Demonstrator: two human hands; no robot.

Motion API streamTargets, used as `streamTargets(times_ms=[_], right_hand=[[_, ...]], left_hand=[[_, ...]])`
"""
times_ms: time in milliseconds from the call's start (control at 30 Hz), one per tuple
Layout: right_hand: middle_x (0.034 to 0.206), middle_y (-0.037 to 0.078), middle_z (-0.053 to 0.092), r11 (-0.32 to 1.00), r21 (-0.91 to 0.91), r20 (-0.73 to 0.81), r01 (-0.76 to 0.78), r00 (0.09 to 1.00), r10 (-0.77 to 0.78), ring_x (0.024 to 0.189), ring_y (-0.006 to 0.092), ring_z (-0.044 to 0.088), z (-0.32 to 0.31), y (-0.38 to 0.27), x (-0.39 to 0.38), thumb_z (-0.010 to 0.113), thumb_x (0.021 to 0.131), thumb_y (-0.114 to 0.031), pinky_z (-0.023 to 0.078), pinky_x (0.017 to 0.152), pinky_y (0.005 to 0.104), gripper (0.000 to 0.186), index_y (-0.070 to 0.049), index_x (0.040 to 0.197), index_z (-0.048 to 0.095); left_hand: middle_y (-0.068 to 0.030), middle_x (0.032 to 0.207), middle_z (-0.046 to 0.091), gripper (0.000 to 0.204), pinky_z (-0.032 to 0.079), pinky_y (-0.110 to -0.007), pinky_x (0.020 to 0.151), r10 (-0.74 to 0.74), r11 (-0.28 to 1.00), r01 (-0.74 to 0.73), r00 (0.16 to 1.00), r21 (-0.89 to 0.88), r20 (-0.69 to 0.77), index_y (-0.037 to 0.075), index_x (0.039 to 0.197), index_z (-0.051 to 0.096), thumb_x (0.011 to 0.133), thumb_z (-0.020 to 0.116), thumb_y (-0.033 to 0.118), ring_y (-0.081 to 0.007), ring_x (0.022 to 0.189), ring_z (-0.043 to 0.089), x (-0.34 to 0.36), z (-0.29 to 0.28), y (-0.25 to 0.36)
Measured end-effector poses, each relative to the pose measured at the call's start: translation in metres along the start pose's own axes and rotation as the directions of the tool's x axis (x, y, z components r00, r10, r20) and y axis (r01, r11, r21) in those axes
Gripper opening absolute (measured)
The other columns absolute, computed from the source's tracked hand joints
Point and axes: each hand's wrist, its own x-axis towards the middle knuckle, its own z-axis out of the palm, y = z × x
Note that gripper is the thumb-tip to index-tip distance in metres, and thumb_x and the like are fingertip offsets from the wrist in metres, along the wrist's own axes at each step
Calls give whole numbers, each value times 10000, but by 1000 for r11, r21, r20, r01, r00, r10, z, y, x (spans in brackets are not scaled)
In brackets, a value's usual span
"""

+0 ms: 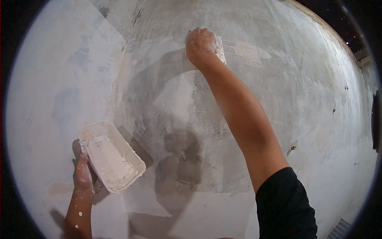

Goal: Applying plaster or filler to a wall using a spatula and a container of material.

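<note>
My left hand (84, 171) grips a white rectangular plastic tub (128, 145) from its left side and underneath; some of its fingers are hidden. Pale wet plaster (107, 157) lies inside, smeared up the tub's walls. Higher up, my right hand (200, 44) is closed around a putty knife (220, 49) held against the grey wall (278, 79). Only the plaster-coated blade edge shows beside the knuckles; the handle is hidden in the fist. Just right of the blade, a thin streak of fresh plaster (246, 51) sits on the wall. White spots dot my left hand and forearm.
A whiter wall (51, 95) meets the grey one at a corner on the left. Small fittings, including a pipe outlet (292, 149), stick out of the wall at right. A slatted grille (339, 228) shows at the lower right, a dark opening (340, 28) at the upper right.
</note>
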Motion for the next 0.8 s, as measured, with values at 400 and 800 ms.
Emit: streamTargets(times_ms=[400,800], right_hand=[[1074,127,578,988,152,77,17,997,-29,996,307,525,15,-87,34,505,787,-111,400,820,440,269,-77,1023,631],[871,116,650,901,312,-271,302,937,-220,747,259,640,-28,-65,-45,463,875,-194,503,639,413,183,-101,956,599]], left_hand=[[-108,1317,416,622,303,-359,1032,-33,996,32,999,85,11,57,1352,319,858,526,373,-247,1229,382,-10,27,17],[-109,1324,408,623,302,-360,1033,-3,1000,4,999,-12,47,53,1362,305,867,510,372,-246,1220,390,-5,13,7]])
